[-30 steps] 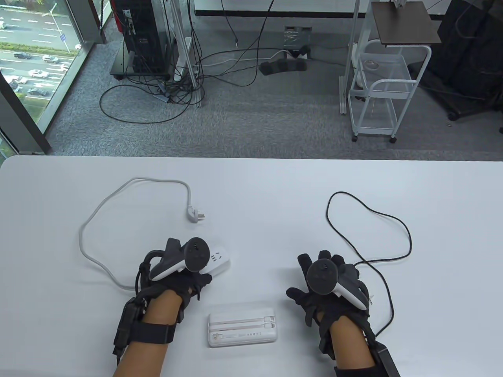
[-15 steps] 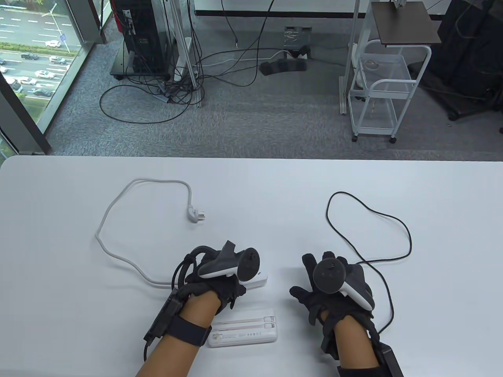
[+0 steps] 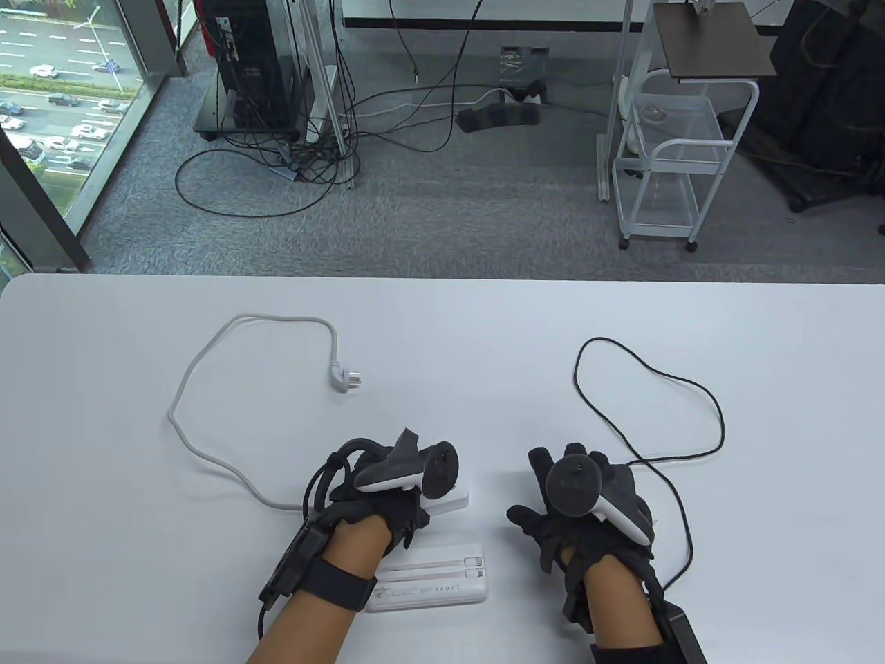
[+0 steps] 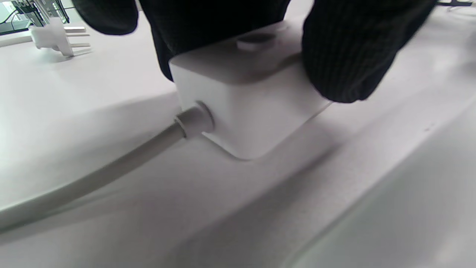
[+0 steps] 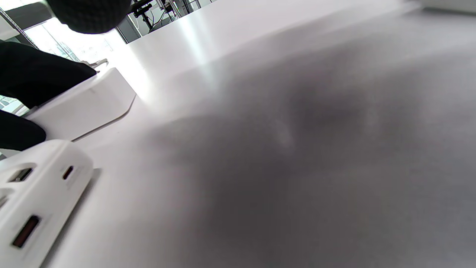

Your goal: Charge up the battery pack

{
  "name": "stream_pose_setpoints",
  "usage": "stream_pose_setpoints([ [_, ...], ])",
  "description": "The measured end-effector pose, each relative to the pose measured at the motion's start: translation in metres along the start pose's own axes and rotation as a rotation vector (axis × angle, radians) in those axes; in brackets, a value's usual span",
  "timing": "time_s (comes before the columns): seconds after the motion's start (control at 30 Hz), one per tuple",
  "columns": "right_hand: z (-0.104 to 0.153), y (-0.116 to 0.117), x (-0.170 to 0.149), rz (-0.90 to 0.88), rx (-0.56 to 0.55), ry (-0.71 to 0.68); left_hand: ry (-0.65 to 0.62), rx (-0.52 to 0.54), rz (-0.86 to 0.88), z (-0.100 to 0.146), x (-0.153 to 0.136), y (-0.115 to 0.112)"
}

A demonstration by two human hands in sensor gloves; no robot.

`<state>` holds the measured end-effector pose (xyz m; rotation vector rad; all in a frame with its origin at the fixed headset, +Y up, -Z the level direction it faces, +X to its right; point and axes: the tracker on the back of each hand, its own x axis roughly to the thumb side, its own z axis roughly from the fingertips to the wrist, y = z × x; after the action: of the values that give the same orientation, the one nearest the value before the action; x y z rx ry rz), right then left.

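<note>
The left hand [image 3: 384, 505] reaches in from the near edge at a slant, forearm angled up and to the right, and lies over the white power strip [image 3: 453, 499]. In the left wrist view its gloved fingers [image 4: 346, 56] wrap the strip's cable end from above and on both sides, so this grip is clenched on the strip, which sits flat on the counter [image 3: 442, 325]. The right hand [image 3: 577, 512] lies to the right of the strip, well apart from it, with fingers spread and thumb out to the left; its grip is released and holds nothing.

The battery pack [image 3: 442, 582] lies flat near the counter's near edge, just below the strip and between the two forearms. Its left end is hidden under the left wrist. Most of the strip is covered by the left hand and its tracker; only its right end shows in the table view. The right wrist view is blurred and shows the pack's port end [image 5: 33, 197] at lower left.

The strip's grey cable [image 3: 207, 456] loops away left and back to its plug [image 3: 346, 379], which lies loose on the counter. A black cable [image 3: 719, 415] loops right of the right hand and passes under its wrist. The far half of the counter lies open beyond both loops.
</note>
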<state>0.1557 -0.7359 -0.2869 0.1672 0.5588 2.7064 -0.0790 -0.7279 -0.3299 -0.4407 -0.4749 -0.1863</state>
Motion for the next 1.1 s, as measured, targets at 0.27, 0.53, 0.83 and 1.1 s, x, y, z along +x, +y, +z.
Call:
stream_pose_setpoints([
  [0.27, 0.001, 0.000, 0.001, 0.003, 0.003, 0.004, 0.006, 0.003, 0.015, 0.001, 0.000, -0.001],
  [0.53, 0.000, 0.000, 0.001, -0.004, 0.004, 0.001, 0.005, 0.000, 0.028, 0.002, 0.000, -0.003],
  [0.83, 0.000, 0.000, 0.000, -0.016, 0.007, -0.007, -0.001, 0.022, 0.038, 0.004, -0.001, -0.006],
  [1.1, 0.001, -0.004, -0.002, -0.039, -0.007, -0.017, 0.013, 0.047, 0.035, 0.017, -0.002, 0.001],
])
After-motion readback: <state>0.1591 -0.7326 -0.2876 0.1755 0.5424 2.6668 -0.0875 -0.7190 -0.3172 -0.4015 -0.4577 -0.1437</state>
